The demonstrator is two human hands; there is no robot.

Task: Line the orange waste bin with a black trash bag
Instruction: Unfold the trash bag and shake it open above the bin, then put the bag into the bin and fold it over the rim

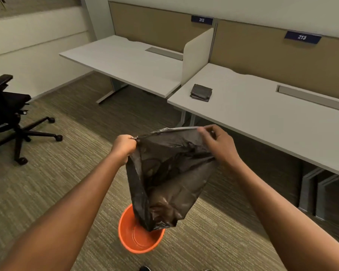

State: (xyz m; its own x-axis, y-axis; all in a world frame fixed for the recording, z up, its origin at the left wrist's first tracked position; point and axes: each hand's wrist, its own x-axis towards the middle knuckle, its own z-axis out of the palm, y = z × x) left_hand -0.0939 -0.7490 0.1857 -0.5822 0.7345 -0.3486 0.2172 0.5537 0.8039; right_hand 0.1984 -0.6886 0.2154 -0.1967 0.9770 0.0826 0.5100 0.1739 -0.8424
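Observation:
A black trash bag hangs unfolded in the air between my hands, its mouth partly spread at the top. My left hand grips the bag's left top edge in a fist. My right hand pinches the right top edge between fingers and thumb. The orange waste bin stands upright on the carpet directly below. The bag's bottom tip hangs over the bin's opening, in front of its far rim. The inside of the bin looks bare.
A white desk runs along the right, with a folded stack of dark bags on it. A second desk stands behind. A black office chair on wheels is at the left. Carpet surrounds the bin.

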